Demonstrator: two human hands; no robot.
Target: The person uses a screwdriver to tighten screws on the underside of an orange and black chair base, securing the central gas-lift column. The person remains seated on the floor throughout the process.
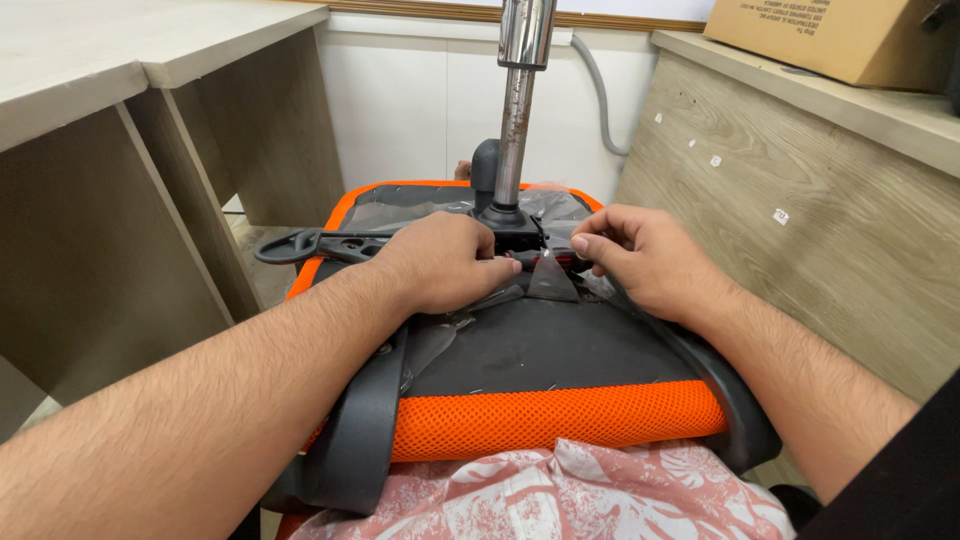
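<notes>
You had an upturned office chair seat [540, 350] lying across your lap, its orange mesh edge toward you and its black underside facing up. The metal gas-lift column [515, 110] rose from the mechanism plate [510, 225] at the middle of that underside. Your left hand [440, 262] lay knuckles-up just left of the column's base, fingers curled down onto the clear plastic wrap [440, 335] around the plate. Your right hand [640, 255] sat just right of the base, thumb and forefinger pinched shut on a flap of the wrap [552, 280]. The black adjustment lever [300, 245] stuck out left of the column, past your left wrist. A black armrest [355, 430] crossed the seat's near left corner. Worktops [130, 50] flanked the column on both sides, a cardboard box [830, 35] on the right one, a grey hose [600, 100] behind.
</notes>
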